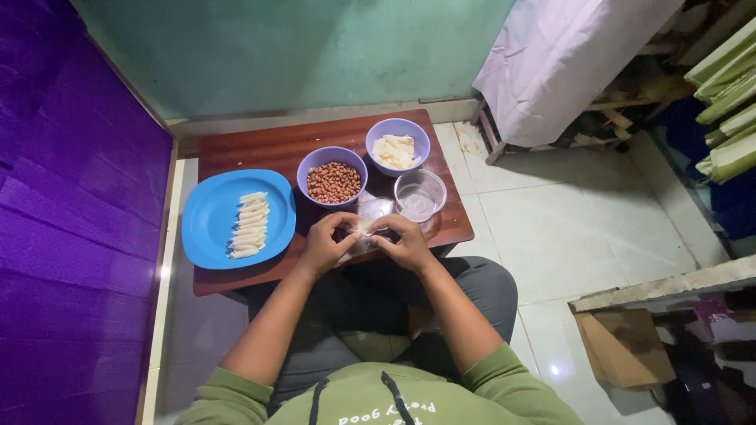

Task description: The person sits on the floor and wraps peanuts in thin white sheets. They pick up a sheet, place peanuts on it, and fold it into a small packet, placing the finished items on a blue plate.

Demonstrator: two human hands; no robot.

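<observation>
My left hand (327, 242) and my right hand (405, 242) meet over the near edge of a low brown table (268, 145). Together they pinch a small pale wrapper piece (364, 227) between the fingertips. A thin clear plastic sheet (372, 208) lies just beyond the fingers. A blue plate (206, 224) to the left carries a row of rolled white pieces (249, 226). Behind the hands stand a purple bowl of peanuts (332, 178), a purple bowl of pale cut pieces (398, 145) and a clear glass bowl (420, 195).
A purple wall panel (71, 220) runs along the left and a green wall (291, 51) stands behind the table. White floor tiles (575, 228) spread to the right, with a covered stand (563, 59), stacked boards (728, 102) and a cardboard box (626, 346).
</observation>
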